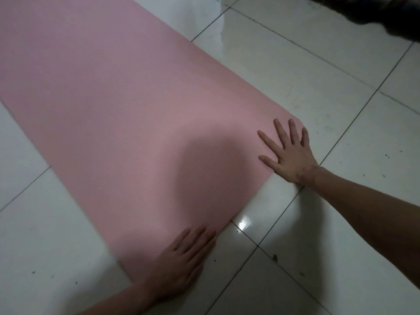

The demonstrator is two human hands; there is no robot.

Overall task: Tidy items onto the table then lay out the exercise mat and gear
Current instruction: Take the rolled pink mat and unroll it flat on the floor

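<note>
**Mat end pinned at both near corners**

The pink ribbed foam exercise mat (118,114) is spread on the glossy white tiled floor (318,76), its long axis running away up-left. The right hand (289,155) and left hand (179,264) are pressed flat, fingers extended, gripping nothing.

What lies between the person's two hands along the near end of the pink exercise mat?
Only bare mat. In the head view, the left hand and right hand press flat on the pink exercise mat, and the ribbed end between them carries nothing.
</note>
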